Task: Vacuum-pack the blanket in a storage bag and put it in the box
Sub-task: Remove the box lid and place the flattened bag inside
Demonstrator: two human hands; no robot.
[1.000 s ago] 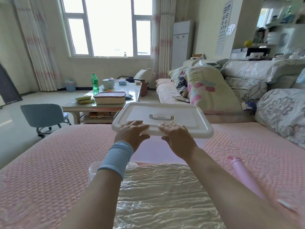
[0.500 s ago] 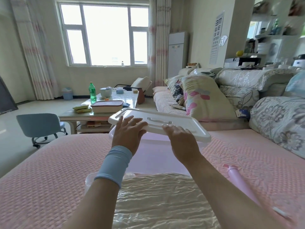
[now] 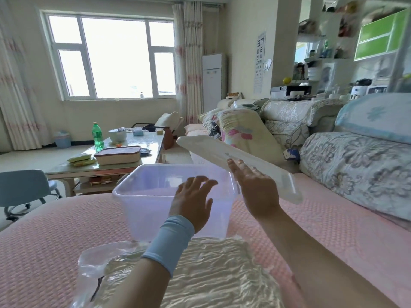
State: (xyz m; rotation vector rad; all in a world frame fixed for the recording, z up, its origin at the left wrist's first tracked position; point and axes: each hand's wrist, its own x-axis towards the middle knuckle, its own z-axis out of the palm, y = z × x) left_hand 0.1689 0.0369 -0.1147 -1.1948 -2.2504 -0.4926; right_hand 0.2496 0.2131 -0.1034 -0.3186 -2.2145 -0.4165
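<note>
The right hand (image 3: pixel 255 187) clamps the tilted white lid (image 3: pixel 222 150) beside the clear plastic box (image 3: pixel 142 210), thumb hidden. The left hand (image 3: pixel 192 203) is spread, empty, over the box. The crinkly bagged blanket (image 3: pixel 200 274), cut off below, lies just before it.

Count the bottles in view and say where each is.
2: a green bottle on the coffee table, and a small pale bottle on the window sill. The blurred shelves at right may hold more.

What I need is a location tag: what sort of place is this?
Most likely a home living room: a cushioned sofa, a coffee table with a green bottle on it, and a curtained window.
</note>
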